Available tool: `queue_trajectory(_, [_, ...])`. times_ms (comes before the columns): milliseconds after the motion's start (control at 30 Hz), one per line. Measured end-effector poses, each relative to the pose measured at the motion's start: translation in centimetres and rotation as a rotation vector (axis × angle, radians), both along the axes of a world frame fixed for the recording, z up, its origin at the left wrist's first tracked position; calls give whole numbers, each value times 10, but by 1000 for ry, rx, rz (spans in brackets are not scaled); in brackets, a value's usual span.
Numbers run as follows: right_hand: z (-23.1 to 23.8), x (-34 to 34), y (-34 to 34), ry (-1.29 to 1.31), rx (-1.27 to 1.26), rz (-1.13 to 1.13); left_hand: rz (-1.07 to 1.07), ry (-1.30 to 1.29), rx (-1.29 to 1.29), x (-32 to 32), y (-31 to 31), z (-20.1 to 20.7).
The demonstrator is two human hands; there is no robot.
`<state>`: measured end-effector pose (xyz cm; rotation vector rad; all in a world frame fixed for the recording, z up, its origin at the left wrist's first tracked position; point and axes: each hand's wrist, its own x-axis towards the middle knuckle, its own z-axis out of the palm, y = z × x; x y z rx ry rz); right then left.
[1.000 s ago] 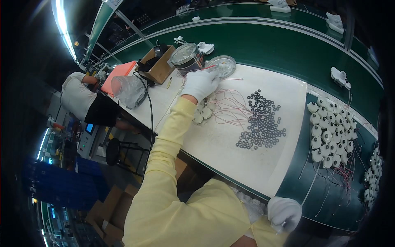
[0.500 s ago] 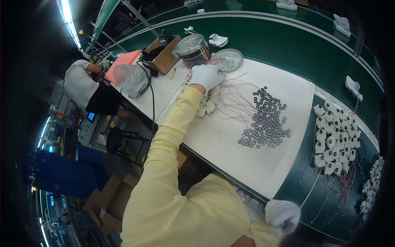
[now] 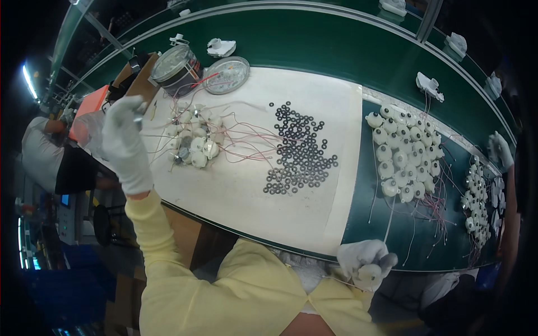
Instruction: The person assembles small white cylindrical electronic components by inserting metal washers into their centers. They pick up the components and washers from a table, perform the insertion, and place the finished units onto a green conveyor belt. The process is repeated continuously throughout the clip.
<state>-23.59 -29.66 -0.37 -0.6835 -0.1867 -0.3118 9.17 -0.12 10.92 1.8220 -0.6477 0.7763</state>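
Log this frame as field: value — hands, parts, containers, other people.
left: left hand, white-gloved, raised left of the wired cluster; something small and shiny at fingertips, grip unclear
right: right hand, white-gloved, holding a round off-white part near the bench edge
cluster: round off-white wired parts on white sheet
rings: small black rings, loose, right of cluster
group: black-centred round parts on green surface
containers: round tub beside round dish or lid
people: co-worker far left; another's gloved hand far right
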Motion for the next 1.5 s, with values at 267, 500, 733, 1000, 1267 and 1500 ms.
queue_trajectory(267, [21, -4, 7, 438, -157, -136, 20, -10, -481, -59, 27, -50])
queue_trajectory(500, [64, 35, -6, 842, -638, -282, -587, 262, -501, -81, 30, -125])
queue_trajectory(733, [56, 77, -9, 880, -1009, -254, -459, 476, -54, -96, 22, -124])
queue_trajectory(1000, [62, 103, -9, 712, -1635, -324, -763, 541, 200, -72, 38, -126])
queue_trajectory(1267, [59, 115, -10, 561, -2075, -426, -865, 600, 317, -69, 50, -128])
queue_trajectory(1500, [61, 123, -9, 444, -2324, -470, -829, 507, 233, -69, 32, -118])
